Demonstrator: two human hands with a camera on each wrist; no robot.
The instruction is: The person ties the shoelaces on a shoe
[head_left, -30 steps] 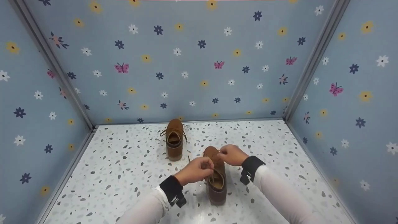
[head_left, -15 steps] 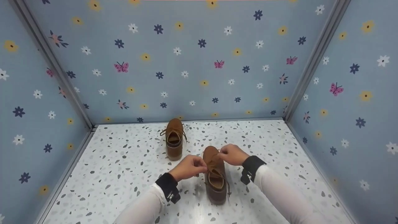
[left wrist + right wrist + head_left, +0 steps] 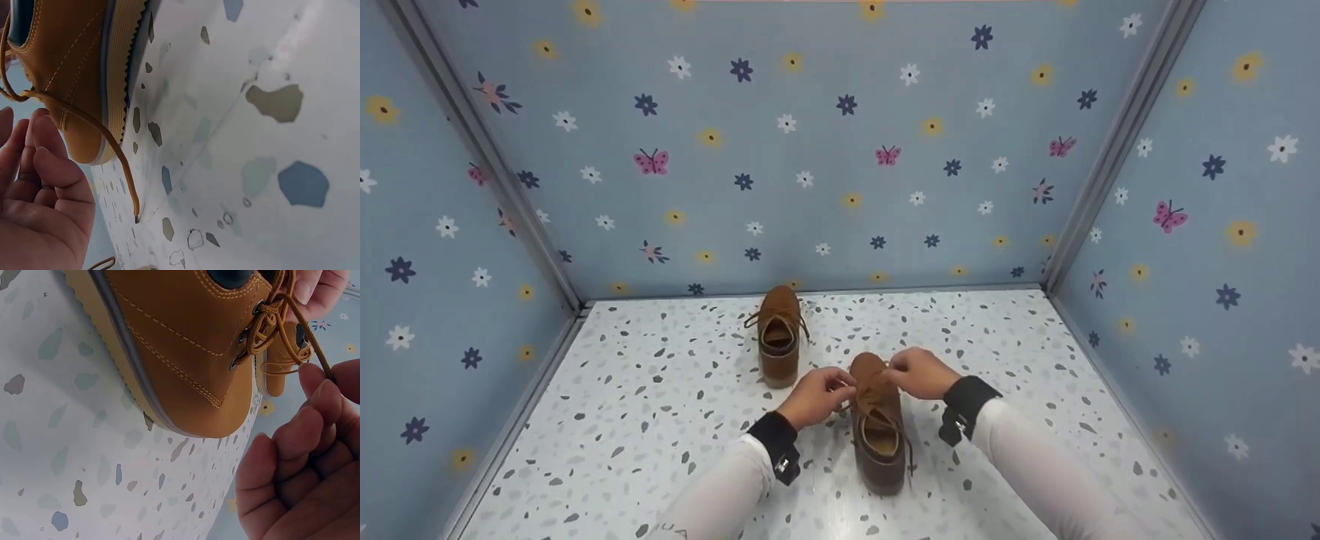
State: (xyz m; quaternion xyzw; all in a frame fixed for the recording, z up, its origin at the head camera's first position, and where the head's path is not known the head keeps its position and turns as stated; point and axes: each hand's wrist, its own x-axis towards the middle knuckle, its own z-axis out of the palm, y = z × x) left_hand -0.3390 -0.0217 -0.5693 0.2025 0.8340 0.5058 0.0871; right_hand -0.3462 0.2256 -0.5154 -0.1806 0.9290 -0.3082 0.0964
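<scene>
A brown lace-up shoe (image 3: 879, 435) stands on the floor, toe away from me, its opening facing up. My right hand (image 3: 922, 373) is at its front right and pinches a tan shoelace (image 3: 306, 326) between thumb and forefinger, drawn taut from the eyelets in the right wrist view. My left hand (image 3: 819, 396) is at the shoe's left side, fingers bent, thumb and forefinger apart. In the left wrist view, a loose lace end (image 3: 126, 169) hangs past the left fingertips (image 3: 48, 126), its tip free. Another lace end (image 3: 910, 454) hangs down the shoe's right side.
A matching brown shoe (image 3: 780, 337) with laces stands farther back on the left, near the back wall. The floor (image 3: 660, 420) is white with grey speckles. Blue flowered panels (image 3: 840, 217) enclose it at back, left and right.
My left hand has moved from over the shoe's opening to its left side, farther forward, and its fingers have parted. A lace end now hangs at the shoe's right. My right hand stays put.
</scene>
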